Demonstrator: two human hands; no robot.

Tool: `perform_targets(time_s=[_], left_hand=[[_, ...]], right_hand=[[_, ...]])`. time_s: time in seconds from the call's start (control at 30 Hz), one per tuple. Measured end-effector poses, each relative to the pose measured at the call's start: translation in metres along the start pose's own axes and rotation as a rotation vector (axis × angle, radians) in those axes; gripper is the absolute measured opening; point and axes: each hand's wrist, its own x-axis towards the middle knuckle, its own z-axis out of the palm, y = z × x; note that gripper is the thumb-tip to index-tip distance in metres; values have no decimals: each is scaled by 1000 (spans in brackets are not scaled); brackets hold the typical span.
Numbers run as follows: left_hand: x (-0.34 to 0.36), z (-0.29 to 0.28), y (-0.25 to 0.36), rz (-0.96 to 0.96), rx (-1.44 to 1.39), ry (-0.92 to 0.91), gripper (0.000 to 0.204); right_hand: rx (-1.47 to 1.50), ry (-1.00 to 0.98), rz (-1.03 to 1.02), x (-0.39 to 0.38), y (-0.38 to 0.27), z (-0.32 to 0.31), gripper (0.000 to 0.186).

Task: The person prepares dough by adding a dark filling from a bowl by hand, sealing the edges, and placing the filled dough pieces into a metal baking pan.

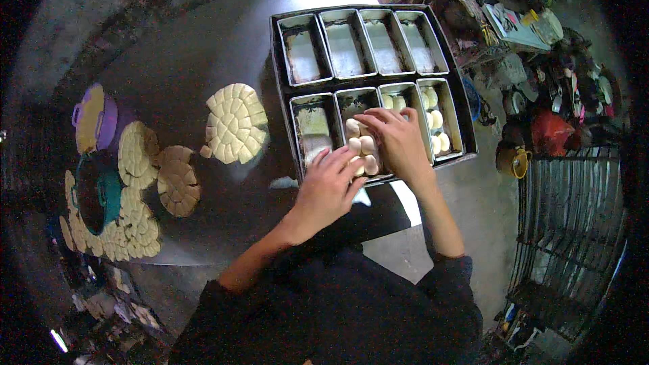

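Pale dough balls (367, 144) are clustered in the second tin from the left in the near row of a dark-framed set of loaf tins (281, 46). My left hand (324, 189) cups the near-left side of the cluster, thumb and fingers curved round the balls. From the right, my right hand (400, 140) presses its bent fingers against the upper balls; its palm hides part of the third tin. More dough pieces (433, 119) lie in the near row's right tin. The near left tin (313, 125) and the far-row tins (347, 40) hold no dough.
A scored dough round (236, 124) lies on the dark table (223, 47), left of the tins. Further left are more cut dough rounds (138, 154), a purple basin (106, 122) and a green basin (111, 196). Kitchenware and a red bag (551, 132) sit at the right.
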Motion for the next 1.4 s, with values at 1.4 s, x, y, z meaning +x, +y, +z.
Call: perform_targets(time_s=[1.4], left_hand=[[-285, -68, -177, -331, -151, 202, 25]], right_hand=[[586, -266, -215, 125, -283, 109, 19]])
